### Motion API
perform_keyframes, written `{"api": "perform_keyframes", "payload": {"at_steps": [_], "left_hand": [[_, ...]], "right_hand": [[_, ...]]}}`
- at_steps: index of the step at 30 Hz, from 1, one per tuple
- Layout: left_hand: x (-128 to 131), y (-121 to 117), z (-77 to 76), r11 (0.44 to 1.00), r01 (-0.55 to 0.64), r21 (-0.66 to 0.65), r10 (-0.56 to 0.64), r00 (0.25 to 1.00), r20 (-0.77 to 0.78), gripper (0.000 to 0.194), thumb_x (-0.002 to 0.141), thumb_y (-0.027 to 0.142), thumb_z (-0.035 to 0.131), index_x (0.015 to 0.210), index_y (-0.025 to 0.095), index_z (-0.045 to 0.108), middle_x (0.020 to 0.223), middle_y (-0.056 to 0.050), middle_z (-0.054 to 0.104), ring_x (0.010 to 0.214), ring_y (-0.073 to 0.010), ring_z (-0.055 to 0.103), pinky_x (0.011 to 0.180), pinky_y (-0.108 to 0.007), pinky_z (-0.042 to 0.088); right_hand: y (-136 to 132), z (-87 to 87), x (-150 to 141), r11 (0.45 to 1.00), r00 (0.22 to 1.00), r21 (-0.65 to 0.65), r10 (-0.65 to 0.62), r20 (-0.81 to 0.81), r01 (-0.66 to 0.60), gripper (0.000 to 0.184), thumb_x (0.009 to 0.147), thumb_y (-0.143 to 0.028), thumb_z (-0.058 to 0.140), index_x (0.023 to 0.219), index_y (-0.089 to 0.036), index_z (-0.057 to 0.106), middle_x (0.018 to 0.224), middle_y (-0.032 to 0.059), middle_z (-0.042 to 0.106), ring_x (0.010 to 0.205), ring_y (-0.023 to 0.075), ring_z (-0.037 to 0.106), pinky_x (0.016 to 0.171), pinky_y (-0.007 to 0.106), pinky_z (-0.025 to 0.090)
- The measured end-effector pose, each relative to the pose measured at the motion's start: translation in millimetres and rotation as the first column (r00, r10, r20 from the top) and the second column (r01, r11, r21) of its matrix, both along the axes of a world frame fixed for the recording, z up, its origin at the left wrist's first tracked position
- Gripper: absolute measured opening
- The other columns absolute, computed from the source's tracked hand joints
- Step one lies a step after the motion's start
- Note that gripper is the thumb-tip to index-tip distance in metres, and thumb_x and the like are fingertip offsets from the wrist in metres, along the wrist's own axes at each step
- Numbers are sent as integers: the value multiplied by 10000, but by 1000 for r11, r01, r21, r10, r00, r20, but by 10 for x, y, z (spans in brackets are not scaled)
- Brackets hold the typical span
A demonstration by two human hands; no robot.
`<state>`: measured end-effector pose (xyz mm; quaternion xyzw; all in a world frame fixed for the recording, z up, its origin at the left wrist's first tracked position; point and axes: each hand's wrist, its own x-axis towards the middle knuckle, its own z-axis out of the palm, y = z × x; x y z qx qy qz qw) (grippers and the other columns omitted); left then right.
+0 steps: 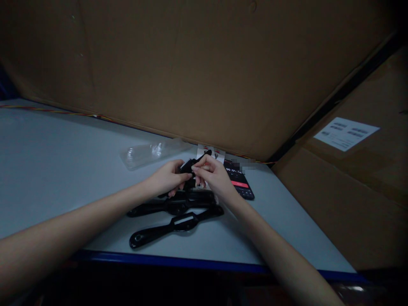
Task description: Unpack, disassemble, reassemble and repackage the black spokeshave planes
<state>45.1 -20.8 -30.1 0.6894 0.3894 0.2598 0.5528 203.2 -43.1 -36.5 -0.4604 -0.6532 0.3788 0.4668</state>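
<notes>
My left hand [168,176] is closed around a black spokeshave body [187,166], held just above the table. Over its middle, my right hand [215,174] pinches thumb and forefinger together; anything between those fingertips is too small to make out. Part of the held body is covered by my fingers, with one dark handle end sticking up past the right hand. Nearer to me lie more black spokeshave bodies: the front one [149,235] shows a rectangular slot and a hole in its handle, and another [146,209] rests right behind it, partly under my hands.
A clear plastic blister tray [140,158] lies behind my left hand. Printed paper [219,156] and a phone [247,193] with a running timer are beyond my right hand. Cardboard walls [191,76] bound the grey table [63,165] at back and right; a twisted wire [63,111] runs along the rear.
</notes>
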Motion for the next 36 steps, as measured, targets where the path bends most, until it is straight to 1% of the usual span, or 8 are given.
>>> {"api": "perform_keyframes", "payload": {"at_steps": [7,14,16,18,22,30,33,36], "left_hand": [[-20,28,-10,998,6,65,-6,1000,-2,200,780,247,608,912,170,479,441,98,479,263,-68,415,273,-164,290],[-24,43,-36,999,-11,39,11,1000,0,161,807,259,563,908,176,469,439,93,484,272,-78,428,267,-163,313],[-23,44,-33,1000,-7,28,7,1000,16,142,808,253,559,885,174,470,448,90,488,274,-74,432,269,-163,315],[-24,46,-27,1000,-14,5,14,999,30,136,807,259,564,856,173,471,453,88,489,272,-68,430,268,-162,308],[-33,35,-11,998,-22,-64,26,998,61,151,805,281,582,852,166,497,450,96,469,274,-49,414,280,-152,317],[7,-81,48,994,62,-85,-57,996,66,112,800,223,570,845,166,485,463,98,481,267,-41,404,267,-137,289],[21,-103,51,993,84,-78,-81,996,47,100,806,207,554,868,156,495,459,94,482,257,-46,399,260,-143,287],[20,-97,36,992,93,-88,-89,995,52,139,806,211,551,925,151,508,461,95,485,258,-50,404,266,-148,295]], "right_hand": [[-64,20,-49,986,990,139,-106,89,93,126,810,-306,537,763,-210,471,503,-61,543,441,88,502,457,204,371],[-8,-16,-29,998,1000,54,-12,-14,13,164,803,-340,570,777,-211,472,510,-66,541,430,91,484,440,210,369],[-4,-21,-16,994,1000,104,-20,12,19,158,808,-347,575,784,-210,499,546,-55,553,470,100,506,467,223,388],[-15,-13,-3,970,989,238,-88,122,57,144,811,-343,588,791,-206,548,579,-42,554,526,108,517,512,234,395],[-38,7,26,861,903,503,-268,336,69,142,822,-340,604,825,-198,609,645,-15,566,600,121,515,594,255,391],[-35,46,30,711,664,700,-496,559,-58,297,873,-364,531,635,-195,478,631,11,531,631,147,479,626,291,324],[-61,60,-12,709,638,705,-526,562,-37,256,885,-328,505,666,-196,487,629,7,527,616,145,470,626,291,313],[-76,42,-50,759,719,649,-485,498,62,116,879,-290,511,816,-195,535,602,-19,505,582,136,463,601,268,328]]}}
